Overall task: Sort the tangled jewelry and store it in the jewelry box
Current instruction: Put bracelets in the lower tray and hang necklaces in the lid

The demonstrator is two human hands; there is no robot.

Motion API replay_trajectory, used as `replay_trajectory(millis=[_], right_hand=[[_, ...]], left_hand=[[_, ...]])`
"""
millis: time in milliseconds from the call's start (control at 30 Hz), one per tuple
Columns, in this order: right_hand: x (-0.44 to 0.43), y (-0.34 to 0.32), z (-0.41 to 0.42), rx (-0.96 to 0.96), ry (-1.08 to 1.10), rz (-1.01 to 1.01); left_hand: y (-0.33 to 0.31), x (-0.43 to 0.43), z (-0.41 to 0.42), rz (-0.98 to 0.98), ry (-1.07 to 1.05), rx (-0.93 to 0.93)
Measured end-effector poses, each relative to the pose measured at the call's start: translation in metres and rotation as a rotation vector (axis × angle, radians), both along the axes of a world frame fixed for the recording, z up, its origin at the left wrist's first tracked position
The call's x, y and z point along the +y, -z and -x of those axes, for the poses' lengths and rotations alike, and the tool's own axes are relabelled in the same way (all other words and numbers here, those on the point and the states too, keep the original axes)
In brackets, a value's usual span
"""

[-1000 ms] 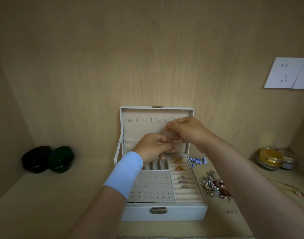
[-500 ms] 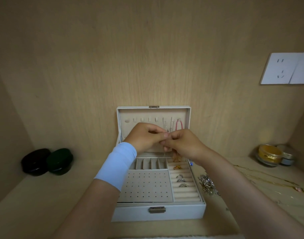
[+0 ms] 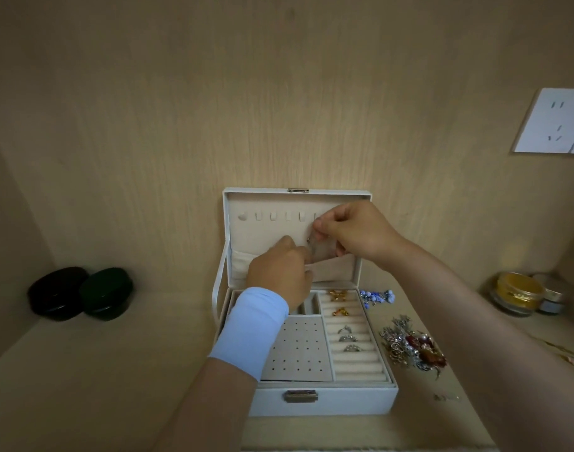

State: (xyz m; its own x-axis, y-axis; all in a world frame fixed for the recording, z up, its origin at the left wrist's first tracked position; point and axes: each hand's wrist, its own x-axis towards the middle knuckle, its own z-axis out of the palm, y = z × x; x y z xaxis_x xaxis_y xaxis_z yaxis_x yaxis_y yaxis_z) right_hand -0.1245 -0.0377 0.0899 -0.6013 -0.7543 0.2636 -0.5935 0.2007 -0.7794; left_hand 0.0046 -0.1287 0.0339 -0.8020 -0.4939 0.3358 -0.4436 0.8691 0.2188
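Note:
The white jewelry box [image 3: 324, 402] stands open, its lid [image 3: 266, 233] upright with a row of hooks. My right hand [image 3: 354, 233] pinches a necklace with a pale pendant [image 3: 323, 252] in front of the lid. My left hand [image 3: 279, 272], in a light blue wrist sleeve, curls its fingers on the lid pocket's edge [image 3: 334, 262] just beside the pendant. Gold rings [image 3: 337, 295] and silver rings [image 3: 348, 338] sit in the ring rolls. A tangled pile of jewelry [image 3: 409, 349] and blue beads [image 3: 377, 296] lie right of the box.
A black round case [image 3: 56, 293] and a green one [image 3: 107, 293] sit at the back left. Two glass jars [image 3: 515, 293] stand at the back right. A gold chain [image 3: 569, 358] lies at the right edge, and a wall socket [image 3: 553, 120] is above.
My hands have parted from the lid's middle. The right hand rose to the hooks at the right and now covers them; the left hand dropped to the lid pocket.

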Motion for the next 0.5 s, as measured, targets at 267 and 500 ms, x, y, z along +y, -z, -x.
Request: replay_trajectory(millis=[267, 500], right_hand=[[0.002, 0.020, -0.004, 0.533, 0.029, -0.342], [0.012, 0.032, -0.007, 0.563, -0.040, -0.283]], left_hand=[[-0.002, -0.007, -0.002, -0.070, 0.005, 0.075], [-0.004, -0.006, -0.004, -0.059, 0.008, 0.094]])
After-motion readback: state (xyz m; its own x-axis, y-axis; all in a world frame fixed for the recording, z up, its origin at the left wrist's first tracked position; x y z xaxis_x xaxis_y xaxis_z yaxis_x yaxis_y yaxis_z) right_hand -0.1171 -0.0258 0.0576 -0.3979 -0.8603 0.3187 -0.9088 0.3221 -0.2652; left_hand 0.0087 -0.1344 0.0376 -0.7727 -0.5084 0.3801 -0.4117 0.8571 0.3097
